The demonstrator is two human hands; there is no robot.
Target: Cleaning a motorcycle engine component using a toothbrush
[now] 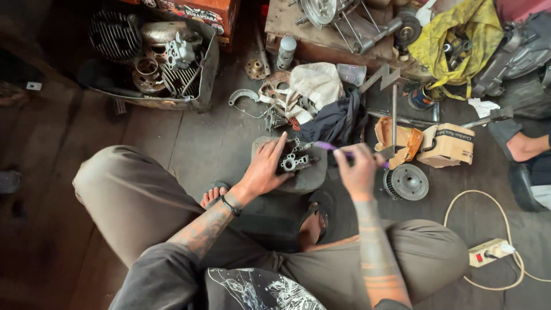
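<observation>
Left hand (265,169) pressing flat on engine part (294,161), right hand (357,167) at 3 o'clock clamped on purple brush (338,150). Could easily slide off its block (313,179) if scrubbed hard.

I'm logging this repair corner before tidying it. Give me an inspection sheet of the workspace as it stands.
Surface: dark, grimy wooden floor; a grey slab serves as the work pad.
Job's things: metal engine part on the slab, steadied by the left hand; purple-handled tool in the grip of the right hand.
Clutter: tray of engine parts, rags, cardboard box, toothed round part, yellow cloth.
Grippers: both hands bare, both busy.
Cables: white cord looping to a power strip.
Surroundings: another person's foot at right.
</observation>
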